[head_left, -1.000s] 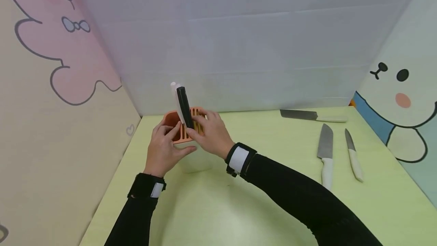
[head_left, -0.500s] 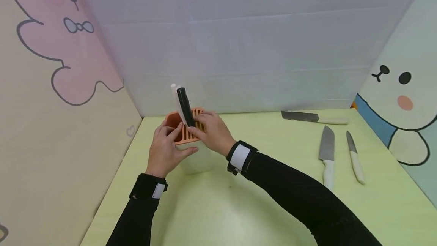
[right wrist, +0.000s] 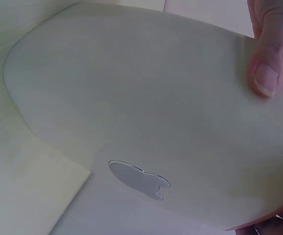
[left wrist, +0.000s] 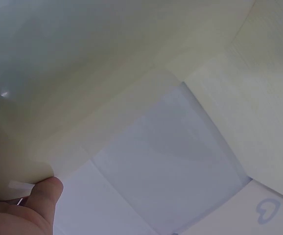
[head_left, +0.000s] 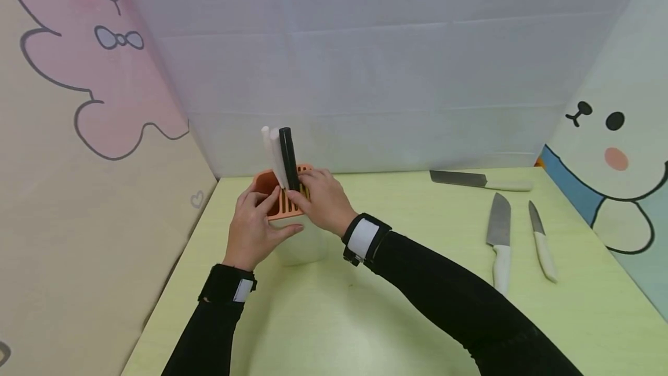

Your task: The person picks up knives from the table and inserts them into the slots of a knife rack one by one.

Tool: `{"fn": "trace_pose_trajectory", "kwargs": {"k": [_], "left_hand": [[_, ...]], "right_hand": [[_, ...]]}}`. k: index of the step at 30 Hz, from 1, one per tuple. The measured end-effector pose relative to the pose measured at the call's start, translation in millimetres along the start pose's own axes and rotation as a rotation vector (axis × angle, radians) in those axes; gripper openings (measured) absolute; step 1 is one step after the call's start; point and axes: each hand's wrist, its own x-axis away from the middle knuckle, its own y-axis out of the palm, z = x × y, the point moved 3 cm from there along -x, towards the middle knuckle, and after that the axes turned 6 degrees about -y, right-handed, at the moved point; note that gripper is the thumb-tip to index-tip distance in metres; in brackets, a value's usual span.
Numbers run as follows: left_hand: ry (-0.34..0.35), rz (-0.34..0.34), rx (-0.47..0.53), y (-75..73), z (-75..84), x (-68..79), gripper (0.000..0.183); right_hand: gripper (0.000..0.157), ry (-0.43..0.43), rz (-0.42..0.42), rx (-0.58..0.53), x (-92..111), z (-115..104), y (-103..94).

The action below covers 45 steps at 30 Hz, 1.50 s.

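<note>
In the head view a cream knife holder (head_left: 300, 245) with an orange slotted top (head_left: 287, 205) stands upright on the table. My left hand (head_left: 253, 225) grips its left side, thumb across the front and fingers at the rim. My right hand (head_left: 326, 199) is over the slots, thumb and fingers pinching the lower end of a black-handled knife (head_left: 288, 158). Two white handles (head_left: 276, 155) rise beside it; the blades below are hidden. In the right wrist view, a thumb (right wrist: 268, 73) presses the holder's smooth wall (right wrist: 131, 88).
On the right of the pale table (head_left: 396, 283) lie a white-handled cleaver (head_left: 459, 177), a broader white-handled knife (head_left: 500, 219) and a small paring knife (head_left: 543, 242). A white wall sheet (head_left: 376, 86) rises right behind the holder.
The black handle has swung right and more upright, uncovering a second white handle behind it. My right hand has shifted slightly at the slots; my left hand keeps its hold.
</note>
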Motion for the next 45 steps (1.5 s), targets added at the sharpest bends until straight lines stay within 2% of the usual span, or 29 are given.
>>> {"fn": "trace_pose_trajectory", "kwargs": {"k": [6,21,26,30,33,36,45], "left_hand": [[0.006,0.0,0.002,0.3,0.2,-0.3,0.092],[0.014,0.006,0.004,-2.2,2.3,0.5,0.092],[0.001,0.0,0.008,-2.7,2.3,1.5,0.092],[-0.004,0.0,0.004,-1.6,2.3,1.7,0.093],[-0.008,-0.003,0.003,0.6,1.4,1.0,0.094],[-0.023,-0.011,0.001,1.4,0.7,0.3,0.095],[-0.037,-0.025,0.002,-6.0,-7.4,1.0,0.095]], "right_hand": [[0.04,-0.001,0.012,0.024,1.6,3.6,0.8],[0.039,-0.036,0.044,-0.063,9.4,5.3,5.5],[0.044,-0.027,0.023,-0.112,13.9,6.6,8.7],[0.056,-0.005,-0.021,-0.179,22.1,9.4,7.7],[0.066,0.053,-0.049,-0.233,34.7,20.4,0.7],[0.067,0.132,-0.045,-0.271,50.4,41.1,-13.1],[0.062,0.326,0.033,-0.269,105.4,119.6,-82.4]]}}
